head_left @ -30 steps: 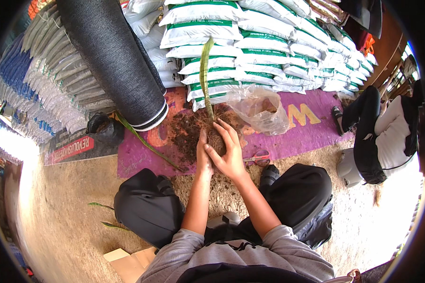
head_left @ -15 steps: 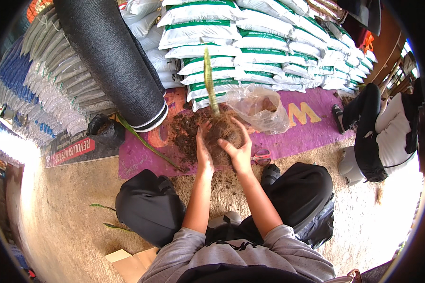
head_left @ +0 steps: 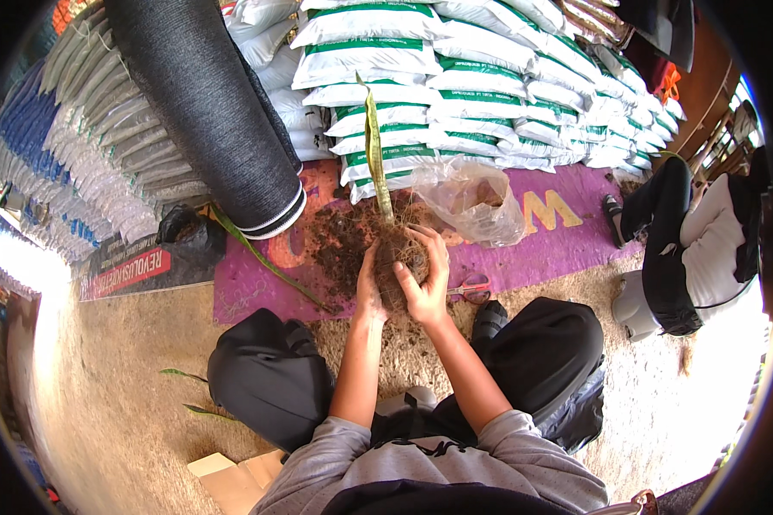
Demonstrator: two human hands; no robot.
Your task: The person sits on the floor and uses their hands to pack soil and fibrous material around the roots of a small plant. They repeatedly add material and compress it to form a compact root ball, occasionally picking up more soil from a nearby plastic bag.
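Between my hands is a snake plant [head_left: 374,163] with one tall, yellow-edged leaf rising from a brown, matted root ball. My left hand [head_left: 371,287] presses the ball's left side, palm inward. Around its right side curls my right hand [head_left: 428,279], thumb lying across the front of the roots. Loose dark soil [head_left: 331,245] is scattered on the purple banner [head_left: 532,270] beneath and to the left. Beyond the right hand lies a clear plastic bag [head_left: 481,206] with some brown matter inside. Red-handled scissors [head_left: 471,289] rest just right of the hand.
A long cut leaf [head_left: 270,264] and a black soil-filled bag [head_left: 191,232] lie left. A large dark roll [head_left: 202,112] leans beside stacked white-and-green sacks [head_left: 481,77]. Another person [head_left: 704,232] sits at right. Cardboard [head_left: 236,481] lies at lower left.
My hands have closed in tighter around the root ball, the right one shifting left. The leaf's tip has tilted slightly left.
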